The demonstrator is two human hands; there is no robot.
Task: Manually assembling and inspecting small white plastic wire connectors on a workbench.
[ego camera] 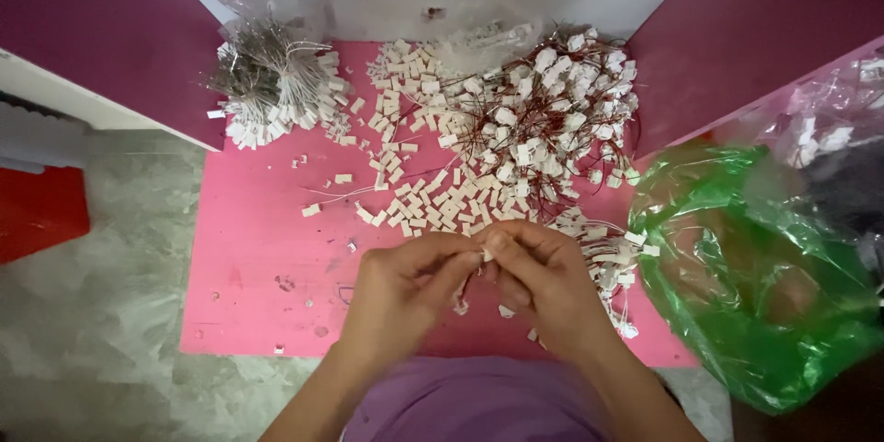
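The left hand point(401, 290) and the right hand point(543, 281) are meeting above the near edge of the pink table point(249, 267), fingertips closing together on a small white connector point(486, 255). The piece is too small to tell which way it is pointing. Loose connectors point(433, 203) are lying just behind; a green bag point(746, 285) is sitting to the right.

On the bench point(249, 258), loose connectors point(414, 193) lie left of the wire tangle point(543, 120); a bag point(746, 276) sits right.
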